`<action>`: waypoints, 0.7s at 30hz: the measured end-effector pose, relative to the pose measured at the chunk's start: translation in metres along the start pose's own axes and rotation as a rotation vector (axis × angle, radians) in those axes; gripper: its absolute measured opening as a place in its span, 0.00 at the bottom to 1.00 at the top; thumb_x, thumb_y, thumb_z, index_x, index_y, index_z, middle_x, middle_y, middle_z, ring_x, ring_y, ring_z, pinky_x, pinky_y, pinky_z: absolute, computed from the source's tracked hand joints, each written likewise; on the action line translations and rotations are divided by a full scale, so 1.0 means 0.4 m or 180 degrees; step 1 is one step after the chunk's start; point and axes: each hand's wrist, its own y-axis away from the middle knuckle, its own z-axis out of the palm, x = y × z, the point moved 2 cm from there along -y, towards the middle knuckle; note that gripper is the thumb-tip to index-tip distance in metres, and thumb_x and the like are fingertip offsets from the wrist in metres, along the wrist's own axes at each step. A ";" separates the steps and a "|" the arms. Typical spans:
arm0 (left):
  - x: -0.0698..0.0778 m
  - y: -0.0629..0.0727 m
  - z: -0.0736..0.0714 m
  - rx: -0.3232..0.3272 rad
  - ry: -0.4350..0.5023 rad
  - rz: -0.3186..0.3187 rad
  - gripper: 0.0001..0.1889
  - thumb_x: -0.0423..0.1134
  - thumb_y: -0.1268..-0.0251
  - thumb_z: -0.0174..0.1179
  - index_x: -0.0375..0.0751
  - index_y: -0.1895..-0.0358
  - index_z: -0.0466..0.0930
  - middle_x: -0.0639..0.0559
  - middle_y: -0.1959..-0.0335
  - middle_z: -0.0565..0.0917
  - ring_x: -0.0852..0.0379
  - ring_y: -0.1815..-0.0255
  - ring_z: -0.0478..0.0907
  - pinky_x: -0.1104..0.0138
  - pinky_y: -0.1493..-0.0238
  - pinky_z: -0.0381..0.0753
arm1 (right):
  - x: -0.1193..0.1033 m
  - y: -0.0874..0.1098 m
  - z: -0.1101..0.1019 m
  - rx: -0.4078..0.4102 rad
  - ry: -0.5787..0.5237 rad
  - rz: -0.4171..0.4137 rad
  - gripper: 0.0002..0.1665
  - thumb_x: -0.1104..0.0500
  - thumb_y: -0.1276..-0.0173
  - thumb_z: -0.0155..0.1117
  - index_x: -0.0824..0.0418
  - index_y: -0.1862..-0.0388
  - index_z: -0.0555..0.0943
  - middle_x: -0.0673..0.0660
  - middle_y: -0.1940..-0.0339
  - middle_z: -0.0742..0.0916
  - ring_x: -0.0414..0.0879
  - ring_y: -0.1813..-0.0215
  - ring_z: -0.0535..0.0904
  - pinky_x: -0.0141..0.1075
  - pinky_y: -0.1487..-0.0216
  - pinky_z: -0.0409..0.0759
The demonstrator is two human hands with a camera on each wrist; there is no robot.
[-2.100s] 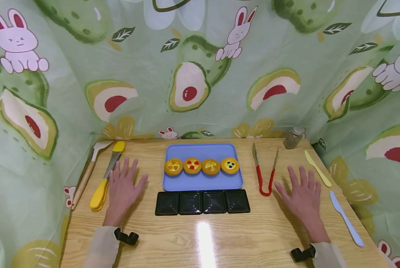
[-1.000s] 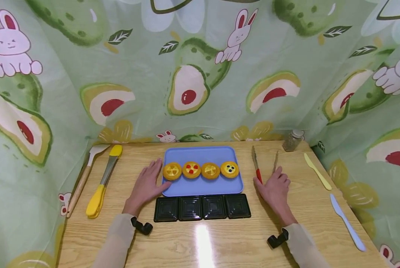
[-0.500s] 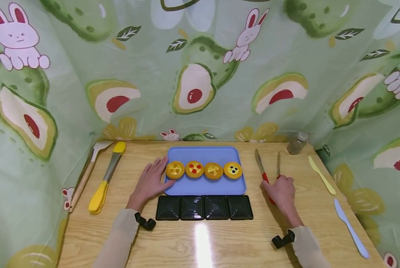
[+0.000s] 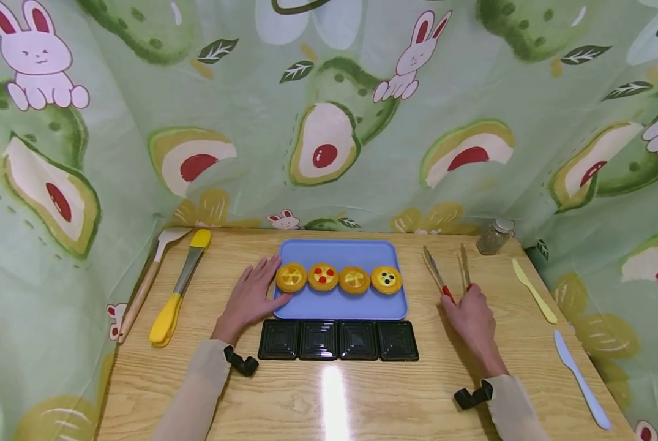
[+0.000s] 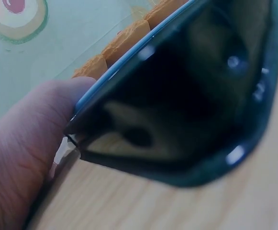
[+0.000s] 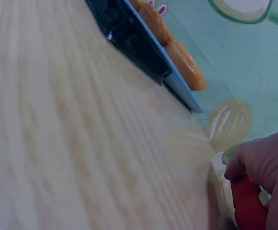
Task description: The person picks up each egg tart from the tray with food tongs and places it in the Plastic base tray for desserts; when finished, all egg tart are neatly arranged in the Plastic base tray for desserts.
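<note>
My left hand (image 4: 250, 298) lies at the left edge of the blue tray (image 4: 340, 309), fingers stretched along its side and thumb over the front left corner. On the tray stand several egg tarts (image 4: 323, 277) in a row; one has red toppings, another dark blue ones. My right hand (image 4: 474, 318) grips the red handles of a pair of metal tongs (image 4: 432, 267), whose two arms stand spread and point away from me. In the right wrist view the thumb and fingers wrap the red handle (image 6: 248, 203). Black square dishes (image 4: 319, 340) sit in a row before the tray.
A yellow-handled tool (image 4: 166, 318) and a wooden-handled spatula (image 4: 141, 294) lie at the left. On the right are a lidded glass jar (image 4: 495, 237), a yellow knife (image 4: 534, 291) and a blue knife (image 4: 581, 378). Patterned cloth (image 4: 251, 184) walls the table on the back and sides.
My left hand has moved right from beside the yellow-handled tool to the tray's edge. My right hand has moved left to the tongs and taken hold of them; they have shifted slightly.
</note>
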 end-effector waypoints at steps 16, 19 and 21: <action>-0.004 0.009 0.006 -0.0045 0.0005 0.0071 0.57 0.81 0.36 0.48 0.51 0.13 0.44 0.53 0.13 0.51 0.49 0.13 0.43 0.47 0.16 0.41 | -0.012 0.015 -0.029 0.0174 -0.0209 -0.0792 0.44 0.36 0.25 0.63 0.73 0.35 0.66 0.68 0.59 0.82 0.59 0.66 0.79 0.48 0.68 0.75; -0.006 0.009 0.006 -0.0024 0.0024 0.0075 0.57 0.80 0.37 0.50 0.51 0.13 0.45 0.52 0.14 0.53 0.48 0.13 0.44 0.46 0.16 0.42 | -0.023 0.029 -0.042 0.0274 -0.0300 -0.1088 0.36 0.41 0.24 0.65 0.72 0.41 0.69 0.65 0.58 0.79 0.52 0.69 0.74 0.41 0.71 0.69; -0.008 0.010 0.006 -0.0042 0.0003 0.0053 0.57 0.81 0.37 0.49 0.51 0.13 0.45 0.53 0.14 0.52 0.48 0.13 0.44 0.47 0.16 0.42 | -0.030 0.039 -0.049 0.0347 -0.0265 -0.1259 0.33 0.43 0.24 0.65 0.72 0.44 0.70 0.64 0.58 0.77 0.50 0.71 0.70 0.39 0.73 0.66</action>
